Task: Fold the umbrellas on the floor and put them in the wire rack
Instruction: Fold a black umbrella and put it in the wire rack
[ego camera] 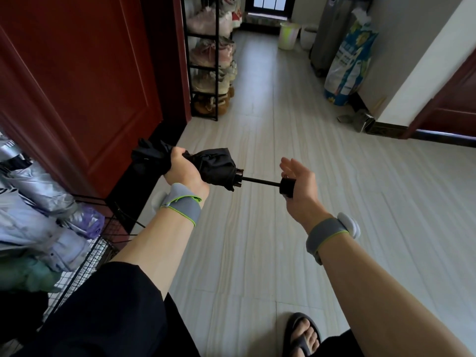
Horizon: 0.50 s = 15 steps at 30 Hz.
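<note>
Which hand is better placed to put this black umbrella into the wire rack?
Left. The left hand grips the black umbrella around its canopy, and the wire rack sits on that side, just below. The right hand only presses an open palm on the handle, farther away.

One black umbrella [216, 166], two hands [184, 171] [300, 186], one rack [103, 243].

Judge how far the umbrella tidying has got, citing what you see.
Done: folded umbrellas lie in the wire rack. In hand: the left hand grips the black umbrella by its canopy; the open right hand presses its handle, shaft extended. Left: collapse it and rack it.
</note>
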Each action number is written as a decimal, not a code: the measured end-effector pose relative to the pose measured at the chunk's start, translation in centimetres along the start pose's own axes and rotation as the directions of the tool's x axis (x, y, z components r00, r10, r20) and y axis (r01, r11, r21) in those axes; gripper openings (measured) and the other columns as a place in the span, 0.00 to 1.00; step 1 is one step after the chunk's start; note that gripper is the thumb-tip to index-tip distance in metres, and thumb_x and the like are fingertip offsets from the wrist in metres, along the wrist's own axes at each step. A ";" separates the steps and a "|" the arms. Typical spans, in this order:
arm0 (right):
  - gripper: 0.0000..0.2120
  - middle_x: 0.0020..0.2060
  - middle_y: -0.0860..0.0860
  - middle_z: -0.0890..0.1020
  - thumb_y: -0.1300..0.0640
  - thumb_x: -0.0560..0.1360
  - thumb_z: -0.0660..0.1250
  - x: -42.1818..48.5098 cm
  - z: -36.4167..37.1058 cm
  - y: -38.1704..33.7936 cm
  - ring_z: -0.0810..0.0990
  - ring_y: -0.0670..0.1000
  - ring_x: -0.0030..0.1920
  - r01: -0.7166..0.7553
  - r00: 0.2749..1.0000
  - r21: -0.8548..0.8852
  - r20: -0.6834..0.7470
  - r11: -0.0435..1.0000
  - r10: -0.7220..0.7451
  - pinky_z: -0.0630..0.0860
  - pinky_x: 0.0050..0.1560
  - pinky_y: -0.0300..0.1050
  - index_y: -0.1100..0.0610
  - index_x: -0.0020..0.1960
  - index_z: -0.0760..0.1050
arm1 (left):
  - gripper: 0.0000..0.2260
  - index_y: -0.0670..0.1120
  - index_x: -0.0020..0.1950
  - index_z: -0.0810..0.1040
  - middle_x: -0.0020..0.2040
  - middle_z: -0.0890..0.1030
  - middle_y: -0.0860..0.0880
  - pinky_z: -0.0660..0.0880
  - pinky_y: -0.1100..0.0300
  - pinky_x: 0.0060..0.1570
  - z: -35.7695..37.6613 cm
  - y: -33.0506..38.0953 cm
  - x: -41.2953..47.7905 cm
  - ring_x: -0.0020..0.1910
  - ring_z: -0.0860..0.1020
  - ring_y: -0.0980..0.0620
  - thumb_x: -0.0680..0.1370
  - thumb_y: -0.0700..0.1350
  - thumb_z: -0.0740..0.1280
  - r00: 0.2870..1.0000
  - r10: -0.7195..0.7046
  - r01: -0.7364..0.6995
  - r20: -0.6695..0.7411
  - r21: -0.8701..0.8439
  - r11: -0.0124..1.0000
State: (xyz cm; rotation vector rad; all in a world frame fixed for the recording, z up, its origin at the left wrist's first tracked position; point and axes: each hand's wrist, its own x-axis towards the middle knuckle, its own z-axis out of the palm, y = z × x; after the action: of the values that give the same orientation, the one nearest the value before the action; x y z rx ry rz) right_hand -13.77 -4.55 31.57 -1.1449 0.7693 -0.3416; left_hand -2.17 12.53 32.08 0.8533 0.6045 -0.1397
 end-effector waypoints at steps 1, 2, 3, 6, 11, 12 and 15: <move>0.13 0.57 0.49 0.84 0.53 0.80 0.65 -0.2 0.0 0.1 0.83 0.50 0.56 -0.026 0.999 0.000 0.022 1.000 0.026 0.79 0.54 0.47 0.56 0.61 0.82 | 0.13 0.42 0.55 0.81 0.44 0.80 0.48 0.75 0.60 0.35 0.0 0.0 0.1 0.41 0.80 0.46 0.75 0.48 0.69 1.000 -0.003 0.003 -0.010 0.010 1.000; 0.11 0.53 0.51 0.86 0.55 0.80 0.66 -0.3 0.0 0.3 0.86 0.52 0.50 -0.029 0.999 -0.072 0.039 0.997 0.032 0.82 0.45 0.46 0.58 0.55 0.84 | 0.15 0.42 0.56 0.81 0.45 0.81 0.48 0.76 0.60 0.35 0.0 0.0 0.1 0.41 0.81 0.46 0.74 0.49 0.69 1.000 -0.007 0.008 -0.017 0.026 1.000; 0.11 0.46 0.53 0.88 0.54 0.81 0.65 -0.7 0.1 0.4 0.86 0.52 0.42 0.006 0.999 -0.224 0.052 0.974 0.006 0.81 0.36 0.43 0.59 0.49 0.84 | 0.16 0.42 0.57 0.81 0.46 0.81 0.48 0.76 0.60 0.35 0.0 0.1 0.2 0.42 0.81 0.46 0.74 0.49 0.69 1.000 -0.010 0.011 -0.028 0.041 0.999; 0.22 0.30 0.51 0.85 0.45 0.80 0.65 -1.2 0.4 0.3 0.76 0.47 0.23 0.121 0.993 -0.704 0.091 0.700 -0.080 0.70 0.25 0.38 0.58 0.35 0.81 | 0.13 0.42 0.52 0.80 0.44 0.81 0.48 0.74 0.61 0.34 -0.4 0.7 0.7 0.41 0.80 0.45 0.73 0.50 0.69 0.999 -0.016 0.018 -0.032 0.064 0.998; 0.18 0.26 0.51 0.78 0.53 0.78 0.68 -1.1 0.7 0.0 0.66 0.48 0.22 -0.005 0.997 -0.678 0.057 0.735 0.059 0.63 0.24 0.38 0.58 0.31 0.73 | 0.10 0.43 0.48 0.79 0.41 0.79 0.48 0.73 0.62 0.31 -0.3 1.1 0.2 0.38 0.79 0.45 0.72 0.49 0.69 1.000 0.002 -0.002 -0.011 0.031 1.000; 0.20 0.24 0.49 0.76 0.54 0.77 0.67 -1.1 0.6 0.4 0.67 0.48 0.23 0.138 0.990 -0.698 0.071 0.702 -0.124 0.65 0.25 0.39 0.59 0.29 0.72 | 0.10 0.43 0.49 0.79 0.42 0.80 0.48 0.75 0.61 0.33 -0.4 1.0 0.2 0.39 0.80 0.45 0.72 0.48 0.69 1.000 -0.005 0.005 -0.008 0.029 1.000; 0.23 0.18 0.45 0.64 0.57 0.77 0.68 -1.9 0.3 1.4 0.65 0.46 0.22 0.481 0.797 -0.707 0.105 0.519 -0.595 0.61 0.27 0.33 0.60 0.27 0.64 | 0.10 0.44 0.48 0.79 0.43 0.81 0.47 0.77 0.56 0.38 -0.3 0.8 -0.4 0.43 0.81 0.44 0.73 0.49 0.68 0.999 -0.036 0.036 0.009 0.024 0.999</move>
State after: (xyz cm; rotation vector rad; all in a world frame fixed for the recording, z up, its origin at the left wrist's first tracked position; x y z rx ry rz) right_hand -15.07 -2.57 31.11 -2.1467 0.6643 -0.7044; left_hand -2.35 13.20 32.73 0.8651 0.6106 -0.1838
